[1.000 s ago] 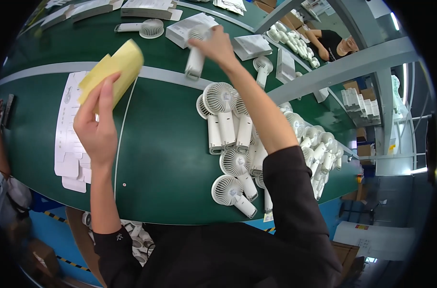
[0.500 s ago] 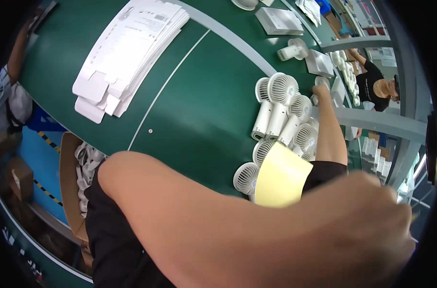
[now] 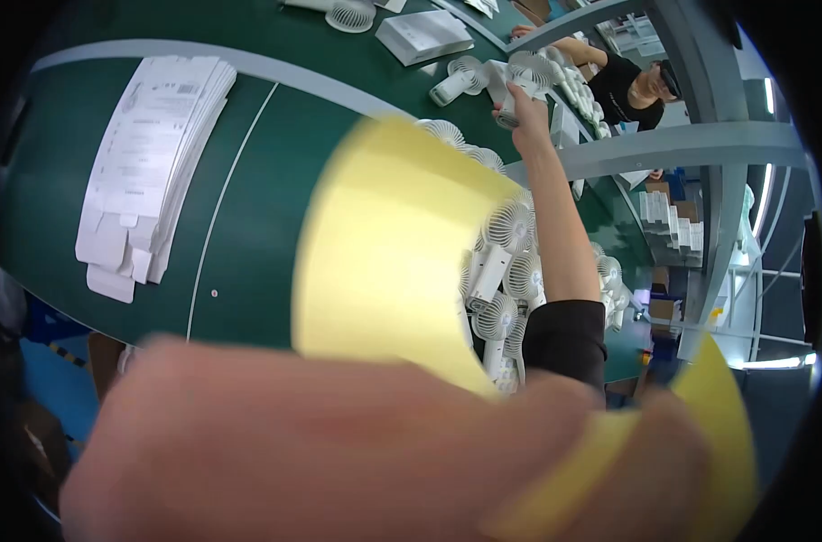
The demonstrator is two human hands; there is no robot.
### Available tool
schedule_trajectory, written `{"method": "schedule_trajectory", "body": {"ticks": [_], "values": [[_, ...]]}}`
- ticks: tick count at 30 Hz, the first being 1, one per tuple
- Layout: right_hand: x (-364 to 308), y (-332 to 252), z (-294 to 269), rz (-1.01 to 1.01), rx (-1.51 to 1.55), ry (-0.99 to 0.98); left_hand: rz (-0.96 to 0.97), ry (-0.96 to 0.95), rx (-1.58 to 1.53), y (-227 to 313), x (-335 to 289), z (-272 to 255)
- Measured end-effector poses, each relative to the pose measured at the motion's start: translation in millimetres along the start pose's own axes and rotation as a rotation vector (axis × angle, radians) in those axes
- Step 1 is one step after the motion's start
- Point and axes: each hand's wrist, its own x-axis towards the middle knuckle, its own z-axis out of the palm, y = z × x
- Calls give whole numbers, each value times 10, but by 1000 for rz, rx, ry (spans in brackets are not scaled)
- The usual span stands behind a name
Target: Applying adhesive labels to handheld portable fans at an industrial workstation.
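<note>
Close to the camera and smeared by motion, my left hand is closed on a curved yellow sheet. Part of the sheet shows beyond the fingers at the right; the forearm is out of sight. My right hand, its arm reaching across the green table, grips a white handheld fan by its handle. Beside it lie another white fan and a white box. Below my right forearm sits a pile of white handheld fans, partly hidden by the sheet and left hand.
A stack of flat white printed cartons lies on the green table at left. One white box is at the back. Grey frame bars cross the right side. A co-worker in a black shirt stands beyond, by more fans.
The view has swung to the right. My left hand and the yellow sheet now cover more of the lower picture. My right hand has lifted a fan off the far table area.
</note>
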Motion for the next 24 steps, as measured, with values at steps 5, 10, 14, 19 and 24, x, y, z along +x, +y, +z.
{"method": "schedule_trajectory", "body": {"ticks": [5,10,14,19,24], "values": [[-902,-412,220,-93,190,-146,-266,288,-151,-327,-55,-464],[-1604,-562,316,-117,278,-304,-362,346,-310,-907,43,-848],[-2001,-601,302,-62,315,-403,-335,242,-273,-1124,253,-1144],[-2264,-567,328,37,514,-405,-145,524,-505,-1954,1042,-1697],[-2401,-526,260,142,554,-441,-227,767,-575,-3371,1436,-2441]]}}
